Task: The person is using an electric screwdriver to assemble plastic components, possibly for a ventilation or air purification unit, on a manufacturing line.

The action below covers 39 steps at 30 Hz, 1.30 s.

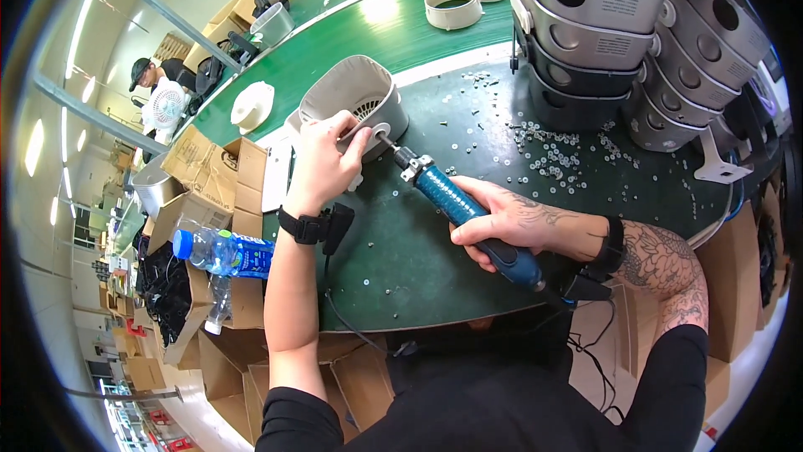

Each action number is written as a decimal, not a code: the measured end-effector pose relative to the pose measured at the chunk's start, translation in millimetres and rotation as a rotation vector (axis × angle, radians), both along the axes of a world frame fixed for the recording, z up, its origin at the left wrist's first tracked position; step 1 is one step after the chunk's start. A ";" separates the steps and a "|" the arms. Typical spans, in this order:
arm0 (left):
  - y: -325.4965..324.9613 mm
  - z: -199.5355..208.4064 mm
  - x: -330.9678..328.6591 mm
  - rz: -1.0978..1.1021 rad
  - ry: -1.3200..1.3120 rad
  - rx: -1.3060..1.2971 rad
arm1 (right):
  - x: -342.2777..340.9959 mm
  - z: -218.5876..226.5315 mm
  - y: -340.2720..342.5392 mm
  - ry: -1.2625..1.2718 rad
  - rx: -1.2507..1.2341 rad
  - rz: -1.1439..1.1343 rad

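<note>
My right hand (485,222) is wrapped round a blue electric screwdriver (452,199), its cable trailing off at the lower right. The bit points up and left and reaches a small round boss on the side of a grey plastic housing (347,84). At that housing's near side is my left hand (333,155), closed on its rim with the thumb and fingers beside the boss. The housing is open at the top, with a slotted grille inside. Whether a screw sits at the bit's tip is too small to tell.
Loose screws and washers (556,155) lie scattered on the green table (401,276). Tall stacks of grey housings (585,34) stand at the right. Grey rings (452,7) rest on the green conveyor behind. Left are cardboard boxes (201,172) and a water bottle (222,251). A person (155,76) is far left.
</note>
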State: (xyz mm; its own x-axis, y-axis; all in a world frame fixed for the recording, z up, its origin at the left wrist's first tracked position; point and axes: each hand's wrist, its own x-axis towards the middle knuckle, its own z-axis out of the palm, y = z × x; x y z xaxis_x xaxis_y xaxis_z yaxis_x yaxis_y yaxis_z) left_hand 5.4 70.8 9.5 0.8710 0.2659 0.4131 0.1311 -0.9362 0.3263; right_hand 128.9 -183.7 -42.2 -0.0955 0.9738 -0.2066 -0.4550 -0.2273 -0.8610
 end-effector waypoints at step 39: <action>91.6 -39.9 -9.6 0.632 -0.232 0.138 | 17.2 -12.5 2.1 0.018 -0.009 -0.183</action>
State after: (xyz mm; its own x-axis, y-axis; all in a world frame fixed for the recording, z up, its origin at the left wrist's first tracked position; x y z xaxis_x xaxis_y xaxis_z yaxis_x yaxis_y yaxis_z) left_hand -4.1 162.4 -30.4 0.4509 0.6256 0.6366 0.6067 -0.7379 0.2955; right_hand 146.1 -181.6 -54.8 0.0789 0.9733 -0.2156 -0.5044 -0.1476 -0.8508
